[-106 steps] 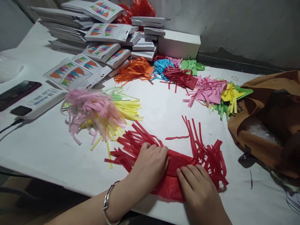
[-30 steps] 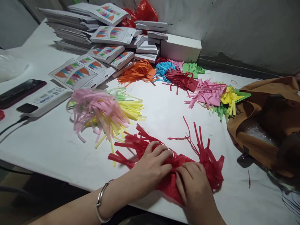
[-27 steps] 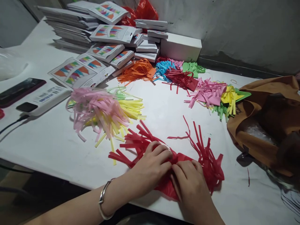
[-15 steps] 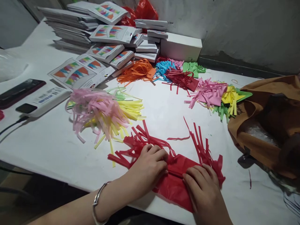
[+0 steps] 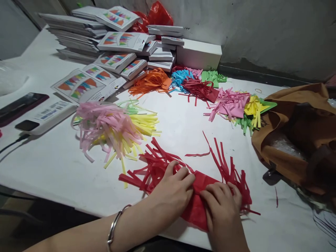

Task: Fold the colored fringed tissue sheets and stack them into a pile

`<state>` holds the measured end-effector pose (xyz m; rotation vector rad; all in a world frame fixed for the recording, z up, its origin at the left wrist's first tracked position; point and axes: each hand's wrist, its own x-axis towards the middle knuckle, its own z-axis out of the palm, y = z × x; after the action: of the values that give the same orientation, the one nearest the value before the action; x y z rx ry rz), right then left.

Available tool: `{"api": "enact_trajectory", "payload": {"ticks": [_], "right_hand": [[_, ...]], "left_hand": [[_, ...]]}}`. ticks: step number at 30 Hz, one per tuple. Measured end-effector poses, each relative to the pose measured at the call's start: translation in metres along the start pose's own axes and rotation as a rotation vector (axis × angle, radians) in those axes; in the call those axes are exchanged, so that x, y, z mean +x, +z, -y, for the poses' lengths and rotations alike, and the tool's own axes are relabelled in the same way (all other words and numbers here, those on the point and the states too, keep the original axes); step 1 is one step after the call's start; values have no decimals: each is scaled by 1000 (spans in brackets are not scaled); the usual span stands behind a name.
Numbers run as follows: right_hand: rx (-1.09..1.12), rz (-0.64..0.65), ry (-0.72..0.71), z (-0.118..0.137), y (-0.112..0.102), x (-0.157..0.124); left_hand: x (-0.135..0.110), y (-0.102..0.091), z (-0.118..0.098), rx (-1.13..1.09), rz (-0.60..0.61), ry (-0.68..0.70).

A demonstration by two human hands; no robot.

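Near 6 o'clock on the white table [image 5: 78,185], close to its near edge, lies a red fringed tissue sheet [image 5: 196,211]. On its left, the left fringe [image 5: 149,164] meets the yellow tissue strips [image 5: 144,122] that lie at 10 o'clock from it, so they could get tangled if the sheet is pulled. Next, the left hand [image 5: 174,190] presses on the fold with bent fingers; the right hand [image 5: 223,206] seems to pinch the fold, but I cannot tell how tightly. Uneven pushing could make it crooked, or rip the thin paper. The right fringe [image 5: 243,190] could get squashed by that hand. Lengthwise, the sheet runs from 10 to 4 o'clock: left strips point between 9 and 11, right ones toward 12 and 4.
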<state>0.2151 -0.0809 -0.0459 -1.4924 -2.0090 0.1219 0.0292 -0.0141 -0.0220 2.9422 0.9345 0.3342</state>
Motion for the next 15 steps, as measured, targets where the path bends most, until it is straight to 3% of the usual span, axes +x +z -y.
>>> {"api": "enact_trajectory", "payload": {"ticks": [3, 8, 13, 15], "right_hand": [[-29, 14, -89, 7, 4, 2], [-166, 17, -183, 10, 8, 15], [-189, -181, -215, 2, -6, 31], [-234, -279, -205, -6, -19, 35]], "left_hand": [[1, 7, 1, 34, -18, 28], [3, 2, 3, -108, -59, -74], [-8, -4, -4, -196, -15, 160], [-12, -1, -4, -218, 51, 97]]}}
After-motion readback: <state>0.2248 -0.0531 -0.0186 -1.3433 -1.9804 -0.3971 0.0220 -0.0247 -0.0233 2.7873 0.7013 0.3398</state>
